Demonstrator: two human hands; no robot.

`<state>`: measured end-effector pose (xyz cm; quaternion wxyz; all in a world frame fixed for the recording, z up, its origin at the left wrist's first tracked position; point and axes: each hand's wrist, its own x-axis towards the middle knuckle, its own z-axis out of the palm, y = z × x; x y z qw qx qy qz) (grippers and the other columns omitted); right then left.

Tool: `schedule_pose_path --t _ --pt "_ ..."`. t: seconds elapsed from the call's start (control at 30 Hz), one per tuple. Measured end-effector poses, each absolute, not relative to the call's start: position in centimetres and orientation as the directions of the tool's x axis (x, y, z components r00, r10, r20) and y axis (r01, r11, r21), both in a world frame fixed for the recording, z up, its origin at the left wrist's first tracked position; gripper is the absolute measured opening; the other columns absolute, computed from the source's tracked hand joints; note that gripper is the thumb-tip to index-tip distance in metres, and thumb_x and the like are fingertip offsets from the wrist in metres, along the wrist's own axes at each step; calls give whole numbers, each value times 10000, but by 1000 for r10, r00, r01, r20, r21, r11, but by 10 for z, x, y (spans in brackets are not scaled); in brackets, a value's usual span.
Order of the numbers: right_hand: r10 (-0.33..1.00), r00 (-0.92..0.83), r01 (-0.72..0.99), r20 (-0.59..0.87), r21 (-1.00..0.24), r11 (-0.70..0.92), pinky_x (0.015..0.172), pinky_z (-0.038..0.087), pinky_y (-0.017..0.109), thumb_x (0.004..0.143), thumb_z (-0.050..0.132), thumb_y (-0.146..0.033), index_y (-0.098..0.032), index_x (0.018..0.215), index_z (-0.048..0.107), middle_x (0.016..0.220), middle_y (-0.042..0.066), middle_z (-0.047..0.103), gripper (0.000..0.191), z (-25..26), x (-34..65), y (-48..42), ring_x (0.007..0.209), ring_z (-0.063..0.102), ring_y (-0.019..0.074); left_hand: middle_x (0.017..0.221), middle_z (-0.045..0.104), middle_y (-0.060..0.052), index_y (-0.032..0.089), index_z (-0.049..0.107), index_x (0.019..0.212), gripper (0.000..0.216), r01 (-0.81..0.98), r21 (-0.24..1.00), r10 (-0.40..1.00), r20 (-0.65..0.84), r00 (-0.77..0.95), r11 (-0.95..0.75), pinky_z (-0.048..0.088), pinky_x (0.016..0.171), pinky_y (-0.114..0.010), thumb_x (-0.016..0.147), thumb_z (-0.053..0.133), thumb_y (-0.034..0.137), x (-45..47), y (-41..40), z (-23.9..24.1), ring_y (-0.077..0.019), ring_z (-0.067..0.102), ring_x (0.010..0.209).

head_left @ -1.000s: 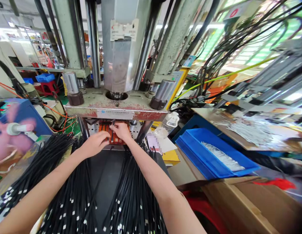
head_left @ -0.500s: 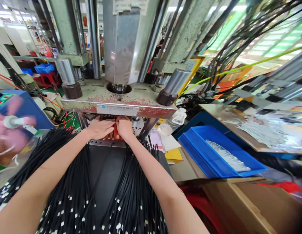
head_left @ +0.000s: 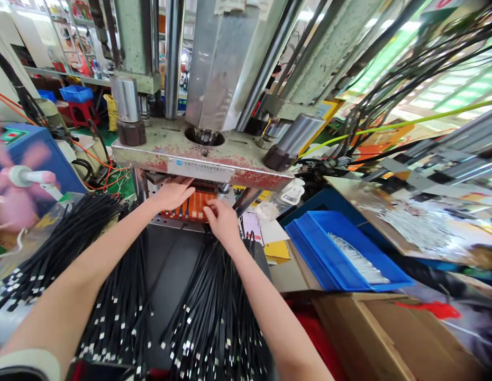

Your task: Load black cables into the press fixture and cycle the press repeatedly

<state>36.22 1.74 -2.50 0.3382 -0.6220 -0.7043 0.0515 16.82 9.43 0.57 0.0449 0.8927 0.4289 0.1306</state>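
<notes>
An orange mold plate (head_left: 197,203) with several parallel slots lies on the press bed under the machine's upper block. Black cable ends sit in some of its slots. My left hand (head_left: 172,194) reaches over the plate's left part, fingers stretched out and fairly flat; its fingertips pass under the block's edge. At the plate's right front corner is my right hand (head_left: 224,219), thumb and forefinger curled close together. Whatever lies between them is too small to make out. Black cables (head_left: 208,296) with silvery connector ends hang below that hand, and another bunch (head_left: 119,301) lies under my left forearm.
The press's heavy upper block (head_left: 202,164) hangs low over both hands. On the right are a blue tray (head_left: 309,248) of white pieces and a cardboard box (head_left: 389,333). A pink fan (head_left: 21,176) turns at the left, beside more black cables (head_left: 59,248).
My right hand has drawn back toward me and to the right, away from my left hand, uncovering more of the orange plate. The camera view has shifted slightly.
</notes>
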Motion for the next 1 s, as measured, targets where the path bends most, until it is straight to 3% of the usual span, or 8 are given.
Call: schedule_pose_path --t 0.1,0.23,0.33,0.5,0.63,0.8,0.9,1.0 --pt "961 131 942 243 -331 -45 737 461 340 961 490 -347 -153 895 692 867 136 696 287 -41 397 -29 822 663 256 1061 679 -118 162 627 1174 421 627 134 631 335 700 -767 447 963 -403 996 299 356 150 35 -16 -236 611 1039" --pt "974 209 964 -90 -148 -220 670 448 369 933 513 -501 -165 777 712 795 177 719 421 -56 407 -53 792 695 325 1091 636 -156 129 615 1112 329 760 131 771 88 631 -637 499 881 -403 952 457 369 151 -8 -45 -288 587 1074" --pt "973 188 925 -132 -308 -221 697 447 340 908 566 -394 -194 792 710 830 120 744 273 -63 398 -51 846 706 295 1171 602 -215 79 577 1124 329 883 204 888 -99 448 -423 494 908 -436 913 540 329 165 -1 -56 -329 581 1130" --pt "969 248 774 -19 -598 -209 621 436 300 841 569 -318 -219 645 588 659 45 693 220 -66 402 -59 670 675 229 1041 657 -244 79 599 991 207 891 277 896 -163 412 -360 512 796 -470 914 436 179 172 9 -55 -352 669 976" --pt "982 177 456 65 -890 -24 562 458 278 866 532 -405 -234 757 493 655 11 675 208 -49 395 -78 538 612 166 908 688 -104 150 560 971 172 791 436 839 -131 528 -429 514 793 -354 947 405 220 162 -8 -34 -223 675 870" --pt "980 32 237 194 -954 182 583 477 261 865 586 -346 -237 916 514 730 -1 681 140 -6 356 -91 611 610 142 844 643 -26 178 587 1031 199 245 870 745 187 641 -429 502 671 -242 922 440 259 160 -24 16 -124 599 720" --pt "970 31 60 239 -970 237 600 495 263 863 612 -359 -239 927 516 736 -9 672 166 12 338 -90 611 601 129 783 617 -15 157 613 1079 257 90 952 714 155 683 -292 444 486 -191 920 487 315 165 -27 38 -74 507 527" --pt "972 86 -129 217 -965 227 544 475 234 824 664 -373 -248 941 472 667 -51 639 257 21 330 -83 542 561 107 756 594 0 143 637 984 258 15 983 715 123 688 -183 473 464 -185 893 562 372 172 -27 49 -54 506 477"
